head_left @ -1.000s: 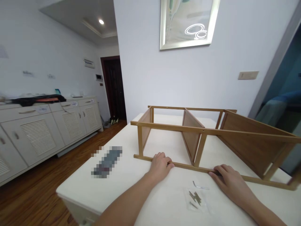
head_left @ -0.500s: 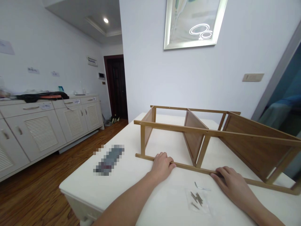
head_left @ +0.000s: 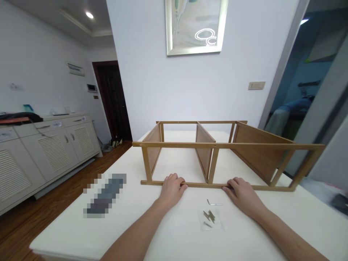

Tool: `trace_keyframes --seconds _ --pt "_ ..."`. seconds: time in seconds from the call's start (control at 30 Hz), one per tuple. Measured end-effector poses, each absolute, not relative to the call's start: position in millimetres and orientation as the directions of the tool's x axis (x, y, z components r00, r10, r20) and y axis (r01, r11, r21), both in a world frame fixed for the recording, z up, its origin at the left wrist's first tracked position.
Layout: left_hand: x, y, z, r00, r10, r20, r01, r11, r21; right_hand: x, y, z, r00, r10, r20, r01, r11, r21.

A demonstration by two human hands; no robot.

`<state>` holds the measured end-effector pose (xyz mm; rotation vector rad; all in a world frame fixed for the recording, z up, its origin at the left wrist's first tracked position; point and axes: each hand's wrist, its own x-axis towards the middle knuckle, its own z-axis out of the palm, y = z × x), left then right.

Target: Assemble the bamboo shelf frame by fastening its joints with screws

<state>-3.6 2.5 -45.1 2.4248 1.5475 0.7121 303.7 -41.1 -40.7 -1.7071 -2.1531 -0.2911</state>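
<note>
A brown wooden shelf rack [head_left: 174, 144] lies on its side across the white table [head_left: 130, 232], its shelf panels standing upright between the rails. My left hand [head_left: 172, 189] is closed over the near bottom rail, left of the middle panel. Farther right along the same rail, my right hand [head_left: 243, 194] grips it with fingers over the top and thumb in front. Between my forearms lies an L-shaped hex key [head_left: 215, 204]. Just below it, a clear plastic bag [head_left: 202, 221] holds several screws [head_left: 211, 216].
A pixelated dark object [head_left: 106, 195] lies at the table's left. White cabinets [head_left: 57, 148] line the left wall, with a dark door [head_left: 112, 99] beyond. Behind the table is a white wall with a framed picture [head_left: 195, 29]. A doorway opens on the right.
The camera view has swung to the right, so the rack and table appear shifted left and the rack's right end shows. Both hands keep their places on the rail.
</note>
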Motion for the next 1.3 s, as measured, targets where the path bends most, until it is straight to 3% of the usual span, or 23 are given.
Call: trace_keyframes --seconds 0.47,1.3 --pt "-8.7 10.7 -61.9 0.404 0.852 0.334 0.789 -0.509 0.345 294.8 -54.7 -34.0 -0.133 0.92 0.369 0.984 0.166 -0.059" --pt "-15.3 21.3 -71.7 0.436 0.833 0.342 0.778 -0.539 0.322 288.3 -62.3 -22.6 -0.081 0.901 0.425 0.987 0.132 -0.092"
